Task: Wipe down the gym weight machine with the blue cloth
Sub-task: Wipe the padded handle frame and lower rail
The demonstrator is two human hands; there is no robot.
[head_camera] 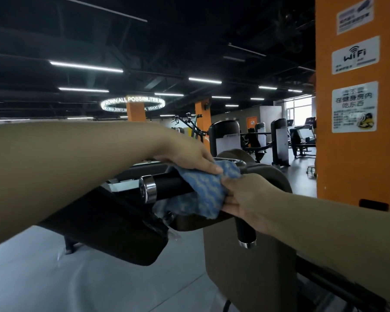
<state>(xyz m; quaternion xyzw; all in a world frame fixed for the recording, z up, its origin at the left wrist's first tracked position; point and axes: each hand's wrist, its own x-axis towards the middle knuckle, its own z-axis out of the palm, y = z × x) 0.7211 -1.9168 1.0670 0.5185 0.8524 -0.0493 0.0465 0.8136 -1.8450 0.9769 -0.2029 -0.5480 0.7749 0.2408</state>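
Observation:
The blue cloth point(203, 190) is draped over a black handle bar point(169, 183) with a chrome end cap on the brown gym weight machine point(250, 271). My left hand point(189, 157) presses on the cloth's top edge from the left. From the right, my right hand point(245, 199) pinches the cloth's right side against the bar. A second black grip point(245, 230) with a chrome tip hangs down just below my right hand. Part of the cloth dangles under the bar.
A black padded seat or arm pad point(113, 230) lies low at the left, over grey floor. An orange pillar point(356, 104) with signs stands close on the right. Other weight machines point(225, 136) and treadmills fill the background.

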